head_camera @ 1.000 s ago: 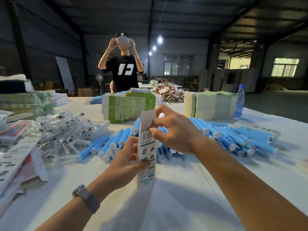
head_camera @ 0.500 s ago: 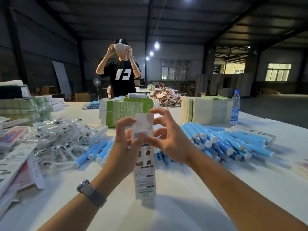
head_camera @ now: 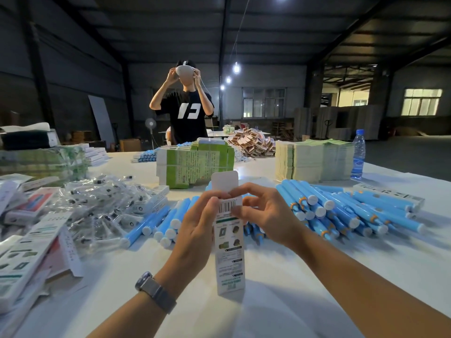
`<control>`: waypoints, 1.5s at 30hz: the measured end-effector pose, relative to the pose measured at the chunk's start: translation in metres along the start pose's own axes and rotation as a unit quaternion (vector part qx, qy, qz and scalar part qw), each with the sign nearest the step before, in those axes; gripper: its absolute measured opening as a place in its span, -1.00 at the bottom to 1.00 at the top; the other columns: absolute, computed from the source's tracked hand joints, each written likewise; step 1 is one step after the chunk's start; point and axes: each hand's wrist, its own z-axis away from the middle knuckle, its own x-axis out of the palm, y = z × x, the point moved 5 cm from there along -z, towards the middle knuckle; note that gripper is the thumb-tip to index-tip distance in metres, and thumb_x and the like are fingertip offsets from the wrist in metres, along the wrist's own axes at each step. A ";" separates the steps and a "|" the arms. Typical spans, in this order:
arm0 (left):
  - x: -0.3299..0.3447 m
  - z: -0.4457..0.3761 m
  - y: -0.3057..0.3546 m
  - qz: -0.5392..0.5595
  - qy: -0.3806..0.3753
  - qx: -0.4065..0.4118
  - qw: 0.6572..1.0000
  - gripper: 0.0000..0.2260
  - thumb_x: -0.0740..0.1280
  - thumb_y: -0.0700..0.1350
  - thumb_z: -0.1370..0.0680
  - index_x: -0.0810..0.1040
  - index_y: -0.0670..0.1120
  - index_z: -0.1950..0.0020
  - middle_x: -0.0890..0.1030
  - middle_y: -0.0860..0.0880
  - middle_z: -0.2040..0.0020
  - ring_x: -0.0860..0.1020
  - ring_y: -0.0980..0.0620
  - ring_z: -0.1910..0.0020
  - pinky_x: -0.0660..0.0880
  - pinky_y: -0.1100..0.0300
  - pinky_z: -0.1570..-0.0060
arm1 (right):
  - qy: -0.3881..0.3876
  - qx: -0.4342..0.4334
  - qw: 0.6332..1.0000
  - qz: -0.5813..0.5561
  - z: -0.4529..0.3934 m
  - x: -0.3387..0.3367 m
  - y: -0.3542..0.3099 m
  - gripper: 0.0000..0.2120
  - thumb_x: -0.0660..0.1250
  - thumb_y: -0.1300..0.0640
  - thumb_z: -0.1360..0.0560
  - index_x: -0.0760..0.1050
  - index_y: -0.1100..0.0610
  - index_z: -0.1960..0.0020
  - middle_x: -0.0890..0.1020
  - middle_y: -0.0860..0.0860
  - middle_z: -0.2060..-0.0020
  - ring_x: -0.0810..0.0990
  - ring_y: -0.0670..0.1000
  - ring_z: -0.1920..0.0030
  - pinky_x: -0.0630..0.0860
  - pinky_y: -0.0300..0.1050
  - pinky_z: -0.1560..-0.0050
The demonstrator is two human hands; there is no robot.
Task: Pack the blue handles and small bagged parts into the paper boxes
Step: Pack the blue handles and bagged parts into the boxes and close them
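Note:
I hold a narrow white paper box [head_camera: 229,259] upright in front of me, its bottom end near the table and its top flap [head_camera: 224,181] standing up. My left hand [head_camera: 197,228] grips the box's left side, thumb near the barcode. My right hand [head_camera: 266,211] pinches the top of the box below the flap. Behind my hands lie piles of blue handles [head_camera: 341,211] with white caps, a second pile [head_camera: 161,223] to the left. A heap of small clear bagged parts [head_camera: 102,203] lies at the left.
Flat white boxes [head_camera: 22,254] lie at the near left. Green box stacks [head_camera: 195,164] and pale stacks [head_camera: 314,162] stand mid-table, with a water bottle [head_camera: 358,154] at the right. A person [head_camera: 185,113] in a black shirt stands across the white table [head_camera: 292,301].
The box has risen off the table and sits higher in my hands. My left hand slid up its side, and both hands now work at the top by the flap.

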 end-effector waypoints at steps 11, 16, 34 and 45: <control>-0.001 -0.002 0.003 0.006 -0.011 -0.029 0.999 -0.78 0.22 -0.02 -0.54 0.55 0.01 -0.13 0.65 -0.13 0.09 0.66 -0.08 0.14 0.64 0.05 0.22 | 0.051 -0.047 0.998 -0.002 -0.002 -0.009 -0.008 -0.87 0.41 0.39 -0.46 0.65 0.21 0.07 0.57 0.19 -0.05 0.60 0.20 -0.04 0.62 0.03 0.00; -0.001 -0.004 0.003 0.002 -0.022 -0.036 0.999 -0.78 0.22 -0.03 -0.53 0.57 -0.03 -0.11 0.68 -0.04 0.12 0.67 0.00 0.14 0.62 0.13 0.24 | 0.056 -0.053 0.997 -0.001 -0.001 -0.010 -0.011 -0.85 0.45 0.37 -0.43 0.63 0.13 0.15 0.60 0.21 -0.02 0.61 0.20 -0.01 0.62 0.06 0.00; -0.005 -0.005 0.000 -0.001 -0.037 -0.053 0.998 -0.79 0.23 0.03 -0.52 0.57 -0.03 -0.03 0.67 0.06 0.16 0.66 0.10 0.15 0.65 0.14 0.17 | 0.047 -0.033 0.997 0.052 -0.002 -0.010 -0.004 -0.96 0.45 0.20 -0.47 0.60 0.12 0.08 0.64 0.13 0.07 0.60 0.15 0.08 0.59 0.23 0.07; -0.005 -0.003 0.003 -0.016 -0.023 -0.061 0.998 -0.84 0.26 0.07 -0.51 0.54 0.12 -0.05 0.59 -0.24 0.03 0.61 -0.25 0.12 0.49 -0.39 0.10 | 0.071 -0.068 0.995 -0.014 -0.003 -0.010 -0.013 -0.66 0.50 0.28 -0.35 0.55 -0.11 0.04 0.64 -0.04 0.03 0.61 0.06 -0.04 0.55 0.23 -0.04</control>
